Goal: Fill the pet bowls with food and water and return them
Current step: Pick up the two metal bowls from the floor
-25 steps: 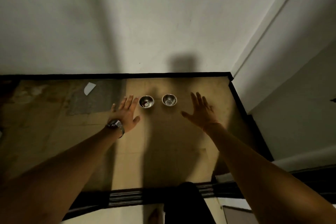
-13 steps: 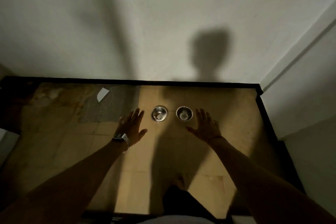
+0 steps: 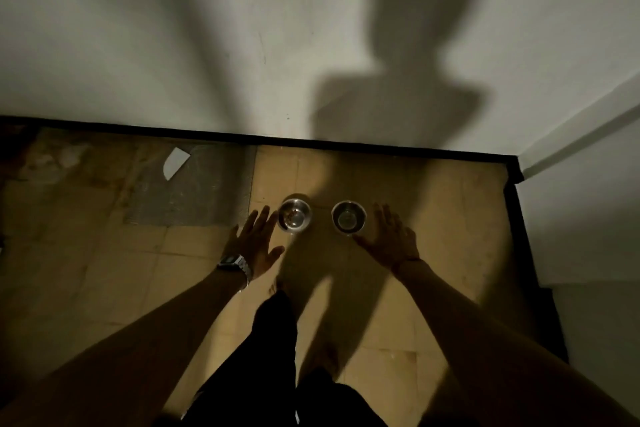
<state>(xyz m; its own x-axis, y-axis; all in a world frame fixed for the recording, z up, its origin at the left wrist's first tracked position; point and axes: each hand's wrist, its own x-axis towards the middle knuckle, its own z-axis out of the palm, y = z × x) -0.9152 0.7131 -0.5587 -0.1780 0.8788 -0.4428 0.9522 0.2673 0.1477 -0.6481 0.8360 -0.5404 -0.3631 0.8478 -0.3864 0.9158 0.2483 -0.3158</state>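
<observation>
Plainly, the scene was dim: on the worn yellowish tiled floor point(image 3: 433, 204), far to the left, a small white scrap of paper point(image 3: 176, 162) lay on a grey patch near the black skirting. Next came the left hand point(image 3: 254, 244), a metal wristwatch point(image 3: 235, 263) on its wrist, fingers spread wide and holding nothing, its fingertips just beside the left round steel pet bowl point(image 3: 294, 216), in which something dark and reddish seemed to lie, though the light was too poor to tell what. Beside it, apart by a small gap, stood the right round steel pet bowl point(image 3: 348, 217), its contents unclear. The right hand point(image 3: 389, 241) was likewise flat and open, empty, just beside that bowl. Both bowls stood upright near the pale wall point(image 3: 207, 45), under the person's shadow. By my judgement, the step in hand was the reach to collect the bowls for filling; the next move called for each hand to close on its bowl's rim and lift level.
</observation>
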